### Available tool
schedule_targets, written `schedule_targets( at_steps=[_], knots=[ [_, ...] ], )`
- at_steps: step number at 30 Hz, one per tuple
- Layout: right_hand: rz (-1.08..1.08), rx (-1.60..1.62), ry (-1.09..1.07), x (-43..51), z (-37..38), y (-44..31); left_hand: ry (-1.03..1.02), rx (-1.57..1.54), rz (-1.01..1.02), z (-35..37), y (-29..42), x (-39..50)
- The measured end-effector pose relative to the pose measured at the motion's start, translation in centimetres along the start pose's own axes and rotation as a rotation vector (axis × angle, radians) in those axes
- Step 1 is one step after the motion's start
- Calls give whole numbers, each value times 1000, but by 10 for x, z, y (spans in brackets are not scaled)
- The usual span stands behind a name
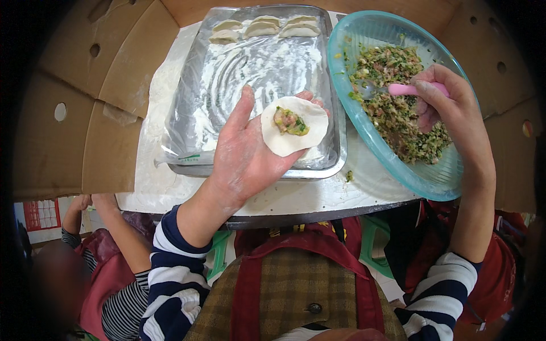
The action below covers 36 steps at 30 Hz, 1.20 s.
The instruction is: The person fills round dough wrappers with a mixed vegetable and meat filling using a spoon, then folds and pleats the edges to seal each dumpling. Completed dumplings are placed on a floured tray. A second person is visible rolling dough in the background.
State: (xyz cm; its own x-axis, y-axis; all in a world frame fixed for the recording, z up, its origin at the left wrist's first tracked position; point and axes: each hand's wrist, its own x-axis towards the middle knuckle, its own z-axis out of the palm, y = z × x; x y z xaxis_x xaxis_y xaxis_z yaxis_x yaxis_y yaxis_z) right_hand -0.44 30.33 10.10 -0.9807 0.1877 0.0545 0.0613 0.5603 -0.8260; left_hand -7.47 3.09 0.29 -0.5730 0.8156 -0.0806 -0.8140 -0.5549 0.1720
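Observation:
On the palm of my left hand (243, 153) rests a round white dumpling wrapper (273, 143). A small mound of meat and green vegetable filling (291, 122) lies at its middle. My right hand (443, 93) grips the pink handle of a spoon (403, 89), whose metal bowl touches the chopped filling (396, 123) in a teal plastic basin (367, 143). Behind my left hand is a metal tray (341, 164) lined with floured clear plastic. Several folded dumplings (261, 29) sit in a row of pairs at its far end.
Cardboard panels (64, 140) stand around the white table (162, 192). A scrap of filling (349, 176) lies between tray and basin. Another person's arm (123, 230) is at the lower left, beside the table edge. Green stools (377, 243) show below.

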Motion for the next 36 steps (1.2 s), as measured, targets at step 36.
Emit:
schedule_targets(
  at_steps=[36],
  knots=[
    [59, 468, -29, -15, -57, 29, -92, -163, 85, 8, -16, 22]
  ],
)
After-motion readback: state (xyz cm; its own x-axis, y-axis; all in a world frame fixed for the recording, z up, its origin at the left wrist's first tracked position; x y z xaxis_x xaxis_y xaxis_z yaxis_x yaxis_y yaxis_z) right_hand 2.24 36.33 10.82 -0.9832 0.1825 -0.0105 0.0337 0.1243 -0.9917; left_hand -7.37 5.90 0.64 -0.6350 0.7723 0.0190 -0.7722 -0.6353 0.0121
